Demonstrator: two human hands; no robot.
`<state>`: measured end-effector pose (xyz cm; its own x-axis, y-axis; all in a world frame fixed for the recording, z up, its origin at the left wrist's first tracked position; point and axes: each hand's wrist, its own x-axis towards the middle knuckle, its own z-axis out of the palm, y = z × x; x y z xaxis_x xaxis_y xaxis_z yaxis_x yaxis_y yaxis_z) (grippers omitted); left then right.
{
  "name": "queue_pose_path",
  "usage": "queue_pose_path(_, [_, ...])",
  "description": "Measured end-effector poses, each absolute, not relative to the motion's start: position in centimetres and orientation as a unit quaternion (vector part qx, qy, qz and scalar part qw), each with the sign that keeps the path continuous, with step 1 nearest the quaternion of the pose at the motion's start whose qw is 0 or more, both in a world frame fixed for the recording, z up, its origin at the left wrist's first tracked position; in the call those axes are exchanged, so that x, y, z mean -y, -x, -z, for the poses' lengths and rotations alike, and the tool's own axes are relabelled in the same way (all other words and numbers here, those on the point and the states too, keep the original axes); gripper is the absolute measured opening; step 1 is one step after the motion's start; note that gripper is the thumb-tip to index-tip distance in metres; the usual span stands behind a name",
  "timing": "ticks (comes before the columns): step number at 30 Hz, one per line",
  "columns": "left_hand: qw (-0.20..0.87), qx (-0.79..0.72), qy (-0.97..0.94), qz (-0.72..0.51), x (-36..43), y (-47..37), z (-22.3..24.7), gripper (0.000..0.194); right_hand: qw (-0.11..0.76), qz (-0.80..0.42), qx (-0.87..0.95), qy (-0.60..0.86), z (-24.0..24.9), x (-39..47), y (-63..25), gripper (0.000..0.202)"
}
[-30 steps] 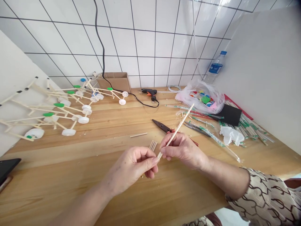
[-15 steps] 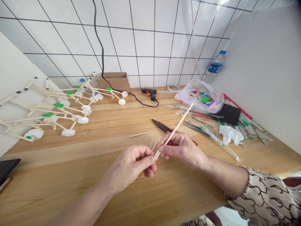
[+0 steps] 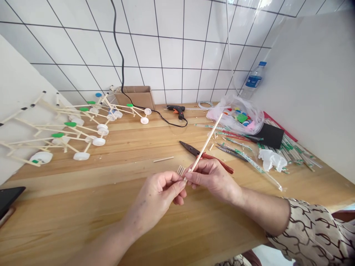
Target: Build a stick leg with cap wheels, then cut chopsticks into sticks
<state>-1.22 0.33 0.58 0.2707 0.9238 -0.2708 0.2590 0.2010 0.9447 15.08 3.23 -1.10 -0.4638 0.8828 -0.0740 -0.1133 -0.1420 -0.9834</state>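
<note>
A long pale wooden chopstick (image 3: 208, 140) slants up and away from between my two hands. My left hand (image 3: 156, 199) pinches its lower end between thumb and fingers. Just above that, my right hand (image 3: 212, 179) grips the same chopstick, and a short cut piece seems to lie against it there, partly hidden by the fingertips. Behind my fingers lie several short stick pieces (image 3: 181, 170) side by side on the table. Another short stick (image 3: 163, 159) rests farther left. Pliers with red handles (image 3: 219, 161) lie behind my right hand.
Stick-built models with white bottle-cap wheels (image 3: 99, 141) crowd the left. At the back are a cardboard box (image 3: 138, 96) and a black glue gun (image 3: 176, 109). To the right sit a plastic bag of coloured caps (image 3: 235, 118), scissors (image 3: 233, 151), wrapped chopsticks (image 3: 291, 149) and a water bottle (image 3: 253, 82).
The chopstick stands slightly steeper, its upper tip shifted left and up. My right hand has moved a little left and down, showing more of the pliers' handles.
</note>
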Motion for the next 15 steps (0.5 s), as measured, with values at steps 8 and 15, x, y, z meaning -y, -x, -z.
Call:
queue_pose_path(8, [0.602, -0.444, -0.576, -0.331, -0.50, 1.96, 0.39, 0.024, 0.381, -0.724, 0.445, 0.364, 0.78, -3.74, -15.32, 0.014])
queue_pose_path(15, [0.535, -0.454, -0.635, -0.323, -0.31, 1.91, 0.16, 0.020, 0.373, -0.756, 0.383, 0.379, 0.49, -3.85, -15.55, 0.014])
